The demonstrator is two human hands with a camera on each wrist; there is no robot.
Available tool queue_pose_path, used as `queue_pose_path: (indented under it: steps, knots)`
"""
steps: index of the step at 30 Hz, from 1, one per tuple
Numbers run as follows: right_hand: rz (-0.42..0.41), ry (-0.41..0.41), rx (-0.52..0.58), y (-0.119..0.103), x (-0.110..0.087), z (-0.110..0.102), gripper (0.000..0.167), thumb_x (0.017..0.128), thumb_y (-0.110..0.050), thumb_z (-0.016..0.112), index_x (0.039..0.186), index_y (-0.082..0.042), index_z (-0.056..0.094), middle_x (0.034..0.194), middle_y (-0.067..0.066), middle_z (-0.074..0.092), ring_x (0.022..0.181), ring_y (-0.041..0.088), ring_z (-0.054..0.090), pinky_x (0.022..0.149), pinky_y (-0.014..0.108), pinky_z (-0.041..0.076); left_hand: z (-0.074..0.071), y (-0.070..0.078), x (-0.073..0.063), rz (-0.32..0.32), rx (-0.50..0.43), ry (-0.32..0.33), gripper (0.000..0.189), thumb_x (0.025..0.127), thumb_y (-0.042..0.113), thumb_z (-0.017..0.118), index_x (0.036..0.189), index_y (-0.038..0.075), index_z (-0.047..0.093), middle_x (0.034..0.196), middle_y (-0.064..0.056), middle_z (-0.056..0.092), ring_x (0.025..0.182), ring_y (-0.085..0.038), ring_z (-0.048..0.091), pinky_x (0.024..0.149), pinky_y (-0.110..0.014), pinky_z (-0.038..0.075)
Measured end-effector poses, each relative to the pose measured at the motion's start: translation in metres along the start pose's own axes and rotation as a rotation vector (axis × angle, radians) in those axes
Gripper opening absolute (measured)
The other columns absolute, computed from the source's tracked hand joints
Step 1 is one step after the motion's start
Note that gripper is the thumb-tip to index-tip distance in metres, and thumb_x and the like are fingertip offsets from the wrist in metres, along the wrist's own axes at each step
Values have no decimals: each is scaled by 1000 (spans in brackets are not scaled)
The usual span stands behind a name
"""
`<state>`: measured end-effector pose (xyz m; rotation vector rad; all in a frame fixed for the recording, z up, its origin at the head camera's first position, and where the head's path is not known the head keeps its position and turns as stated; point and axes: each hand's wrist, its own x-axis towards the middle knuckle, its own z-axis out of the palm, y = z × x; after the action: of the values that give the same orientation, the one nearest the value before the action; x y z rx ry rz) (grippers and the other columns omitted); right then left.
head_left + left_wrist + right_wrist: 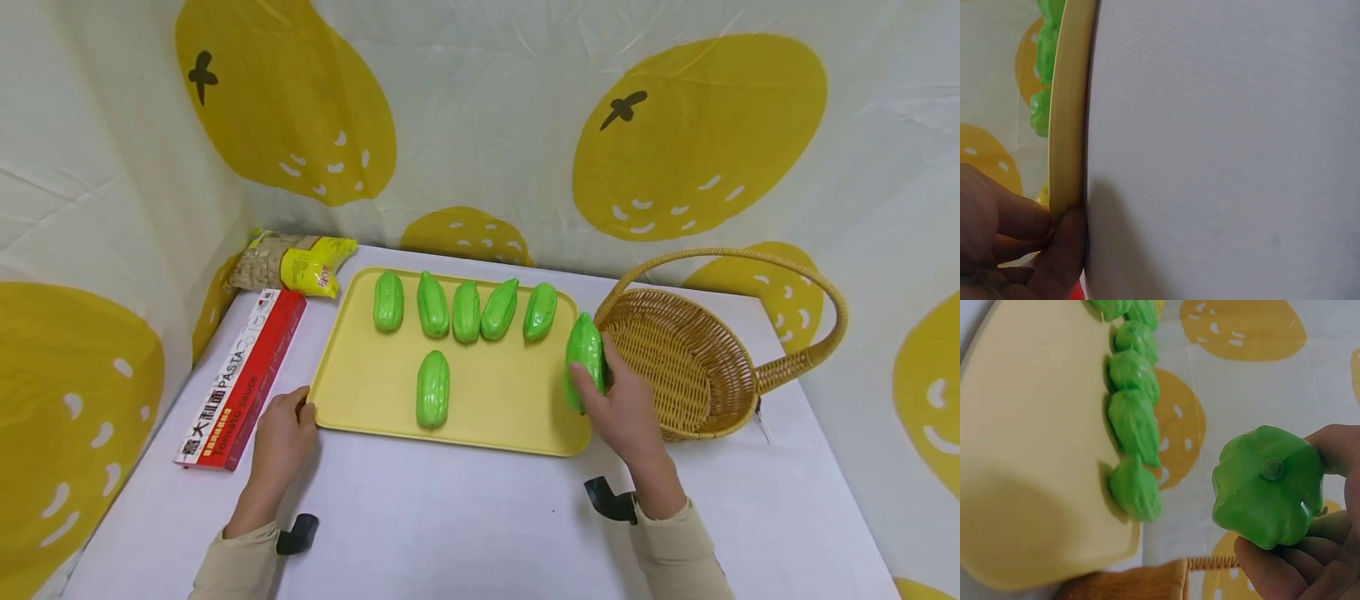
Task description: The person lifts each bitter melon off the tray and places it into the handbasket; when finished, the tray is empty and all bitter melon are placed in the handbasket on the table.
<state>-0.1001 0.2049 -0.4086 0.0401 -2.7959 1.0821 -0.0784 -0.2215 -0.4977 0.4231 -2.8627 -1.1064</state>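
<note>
My right hand grips a green ridged gourd between thumb and fingers, over the right end of the yellow tray. In the right wrist view the blunt end of this gourd faces the camera, raised off the tray. Several like gourds lie in a row along the tray's far side, and a single gourd lies nearer its front edge. At the front left corner, my left hand pinches the tray's rim, thumb and fingers on either side of it.
A wicker basket with a tall arched handle stands just right of the tray. Left of the tray lies a red and white pasta box, with a yellow snack bag behind it. A fruit-print cloth hangs behind the table.
</note>
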Motion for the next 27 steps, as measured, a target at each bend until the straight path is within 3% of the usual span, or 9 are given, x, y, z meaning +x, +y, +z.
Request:
queue_pose_path:
  steps: [7, 12, 17, 27]
  knots:
    - [59, 7, -33, 11, 0, -15, 72, 104, -38, 55, 159, 0, 29, 140, 34, 57, 116, 40, 62, 96, 57, 55, 4, -2, 1, -7, 4, -9, 43, 103, 7, 46, 140, -13, 52, 127, -34, 59, 117, -48, 58, 102, -61, 49]
    - [44, 67, -89, 20, 0, -24, 69, 103, -34, 57, 157, 1, 34, 130, 36, 62, 107, 43, 65, 90, 59, 56, 4, -1, 0, -8, 4, -3, 42, 102, 7, 47, 139, -13, 53, 127, -35, 59, 119, -49, 57, 103, -62, 48]
    - [39, 104, -84, 29, 2, -33, 69, 102, -34, 58, 156, 2, 35, 130, 36, 62, 109, 45, 66, 90, 62, 56, 3, 0, -1, -16, -5, 3, 42, 102, 6, 47, 139, -12, 53, 128, -35, 59, 120, -49, 56, 105, -62, 47]
    - [52, 116, -98, 46, 2, -42, 67, 104, -36, 55, 156, 1, 35, 130, 35, 62, 108, 44, 65, 89, 62, 56, 3, 1, 0, -35, -3, -1, 43, 103, 8, 47, 141, -12, 51, 130, -34, 58, 121, -48, 56, 105, -61, 48]
